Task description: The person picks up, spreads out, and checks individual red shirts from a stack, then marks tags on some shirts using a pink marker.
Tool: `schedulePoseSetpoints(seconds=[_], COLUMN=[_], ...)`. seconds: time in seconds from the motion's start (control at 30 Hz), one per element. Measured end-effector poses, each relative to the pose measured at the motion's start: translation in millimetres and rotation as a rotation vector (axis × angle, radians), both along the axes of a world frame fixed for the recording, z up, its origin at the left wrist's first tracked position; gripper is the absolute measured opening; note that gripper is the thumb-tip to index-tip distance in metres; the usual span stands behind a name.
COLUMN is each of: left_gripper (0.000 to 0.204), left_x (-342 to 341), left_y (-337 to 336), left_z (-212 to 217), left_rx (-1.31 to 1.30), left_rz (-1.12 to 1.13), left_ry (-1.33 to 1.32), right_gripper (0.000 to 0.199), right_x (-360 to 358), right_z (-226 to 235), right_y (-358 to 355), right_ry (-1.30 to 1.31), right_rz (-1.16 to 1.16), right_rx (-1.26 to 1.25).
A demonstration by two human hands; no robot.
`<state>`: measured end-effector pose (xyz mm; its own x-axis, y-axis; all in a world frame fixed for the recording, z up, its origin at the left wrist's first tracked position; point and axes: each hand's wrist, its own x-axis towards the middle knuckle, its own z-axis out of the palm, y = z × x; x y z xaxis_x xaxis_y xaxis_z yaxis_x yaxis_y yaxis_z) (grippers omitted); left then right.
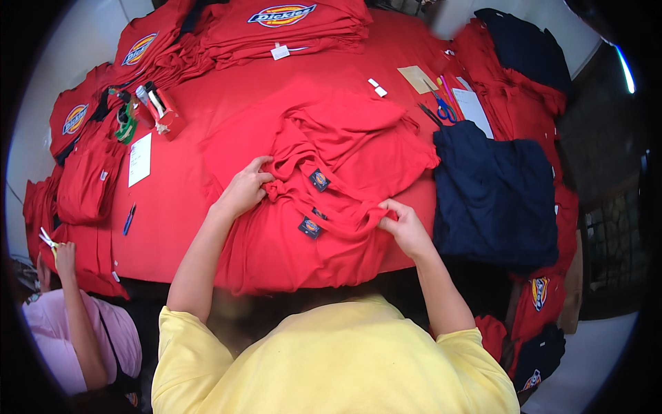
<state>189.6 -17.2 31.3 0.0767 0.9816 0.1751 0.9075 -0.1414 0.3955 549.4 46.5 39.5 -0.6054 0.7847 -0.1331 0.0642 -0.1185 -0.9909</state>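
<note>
Red T-shirts (345,145) lie loosely heaped before me on the red-covered table, overlapping so that I cannot tell every layer apart. Two dark neck labels (318,180) show at their collars. My left hand (246,188) pinches bunched red cloth beside the neck opening. On the other side my right hand (405,226) grips the collar edge between thumb and fingers. The collar band stretches between both hands, its near part sagging toward the table's front edge.
Folded navy garments (493,196) sit right of my right hand. Blue-handled scissors (445,107), white paper (472,110) and a pen (129,219) lie about. Red shirt stacks (283,31) line the far side. At left, another person's hand (65,257) holds small scissors (48,240).
</note>
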Motion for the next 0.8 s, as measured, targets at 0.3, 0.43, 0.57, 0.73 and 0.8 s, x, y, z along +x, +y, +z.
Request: schedulePoseSetpoints(seconds=[0.3,0.43,0.57,0.73,0.8], left_gripper=[0.025,0.026,0.025,0.023,0.021], left_x=[10.0,56.2,69.4,79.2,77.0], left_y=[-125.6,-106.1,-77.1,-79.4,-121.7], left_z=[38.6,23.7,-3.1,25.1,55.3], left_rx=[0.016,0.058,0.196,0.042,0.279], left_rz=[0.230,0.122,0.176,0.309,0.401], left_ry=[-0.082,-0.094,-0.037,-0.237,-0.299], right_gripper=[0.023,0.022,0.025,0.029,0.031], right_x=[-25.5,-41.6,-25.9,18.3,36.6], right_z=[99.0,107.4,120.2,139.1,145.4], right_y=[-76.6,-89.0,-86.5,-60.0,-49.6], right_ry=[0.194,0.334,0.397,0.388,0.406], right_rz=[0.749,0.853,0.906,0.799,0.744], right_rx=[0.591,0.771,0.797,0.892,0.870])
